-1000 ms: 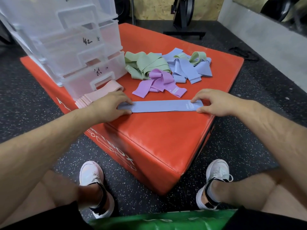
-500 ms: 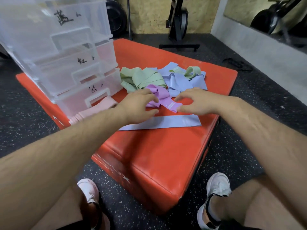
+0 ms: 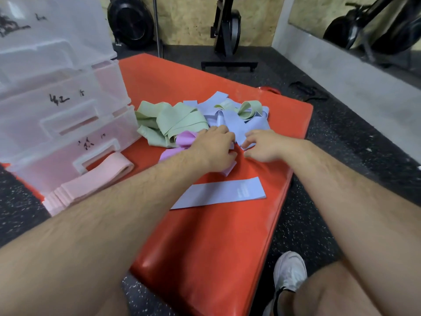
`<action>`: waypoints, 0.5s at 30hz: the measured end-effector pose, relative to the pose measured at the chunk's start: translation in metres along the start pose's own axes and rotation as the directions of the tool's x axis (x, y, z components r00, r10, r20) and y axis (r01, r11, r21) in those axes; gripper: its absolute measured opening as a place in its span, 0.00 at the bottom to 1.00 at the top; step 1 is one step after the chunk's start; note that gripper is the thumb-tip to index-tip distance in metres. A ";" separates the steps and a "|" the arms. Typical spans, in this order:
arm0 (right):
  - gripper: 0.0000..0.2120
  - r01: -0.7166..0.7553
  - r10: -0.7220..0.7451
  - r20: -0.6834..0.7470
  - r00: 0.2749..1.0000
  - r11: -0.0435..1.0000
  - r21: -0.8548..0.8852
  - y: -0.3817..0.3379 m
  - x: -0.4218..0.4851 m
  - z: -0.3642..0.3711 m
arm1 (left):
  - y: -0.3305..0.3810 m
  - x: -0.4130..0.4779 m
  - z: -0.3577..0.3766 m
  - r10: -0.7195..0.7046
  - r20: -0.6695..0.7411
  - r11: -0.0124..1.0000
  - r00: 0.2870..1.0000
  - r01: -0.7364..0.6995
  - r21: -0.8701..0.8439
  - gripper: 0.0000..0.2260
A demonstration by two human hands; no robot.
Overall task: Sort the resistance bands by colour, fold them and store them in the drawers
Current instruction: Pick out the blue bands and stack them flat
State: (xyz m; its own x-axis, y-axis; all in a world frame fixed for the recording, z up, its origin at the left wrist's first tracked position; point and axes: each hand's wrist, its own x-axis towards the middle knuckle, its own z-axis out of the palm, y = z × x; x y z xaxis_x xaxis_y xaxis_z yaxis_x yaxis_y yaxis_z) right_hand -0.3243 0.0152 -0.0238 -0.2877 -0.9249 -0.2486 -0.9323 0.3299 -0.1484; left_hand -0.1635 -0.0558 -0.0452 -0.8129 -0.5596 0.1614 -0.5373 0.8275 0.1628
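A folded blue band [image 3: 218,192] lies flat on the orange padded box [image 3: 205,236], nearer to me than both hands. Behind it is a loose pile: green bands [image 3: 173,122], tangled blue bands [image 3: 230,117] and a purple band [image 3: 184,137]. My left hand [image 3: 214,149] lies over the purple band with its fingertips curled at the edge of the blue pile; its grip is hidden. My right hand [image 3: 264,145] pinches the near edge of a blue band in the pile. Folded pink bands [image 3: 95,179] are stacked in front of the clear plastic drawers [image 3: 57,99].
The drawer unit stands at the box's left, its fronts marked with handwritten labels. Dark speckled gym floor surrounds the box. An exercise machine base [image 3: 227,63] stands behind it and a grey wall ledge [image 3: 355,71] runs along the right. My shoe [image 3: 289,270] is at lower right.
Both hands left the flat blue band and moved forward into the pile, closing together at the blue bands. The view has tilted up and closer to the pile.
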 end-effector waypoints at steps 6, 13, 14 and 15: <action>0.26 0.014 -0.014 -0.007 1.000 0.997 0.071 -0.001 0.000 -0.008 | 0.005 0.011 0.004 -0.034 -0.014 0.999 0.999 0.034 0.000 0.17; 0.12 0.116 -0.077 -0.178 0.981 0.968 0.223 -0.010 -0.012 -0.026 | 0.012 0.010 -0.015 -0.084 -0.105 0.974 0.991 0.059 -0.220 0.25; 0.10 0.131 -0.083 -0.195 0.977 0.960 0.246 -0.013 -0.015 -0.030 | 0.013 0.009 -0.019 -0.081 -0.127 0.968 0.989 0.048 -0.246 0.23; 0.08 0.154 -0.096 -0.218 0.971 0.951 0.270 -0.016 -0.018 -0.033 | 0.013 0.007 -0.022 -0.079 -0.146 0.963 0.986 0.038 -0.267 0.18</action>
State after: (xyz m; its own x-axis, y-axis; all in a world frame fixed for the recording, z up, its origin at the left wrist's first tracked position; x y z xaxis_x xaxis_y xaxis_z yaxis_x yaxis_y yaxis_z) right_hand -0.3116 0.0201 0.0143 -0.2379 -0.9711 -0.0190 -0.8714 0.2221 -0.4375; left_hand -0.1716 -0.0499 -0.0200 -0.7266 -0.6238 0.2880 -0.4882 0.7637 0.4224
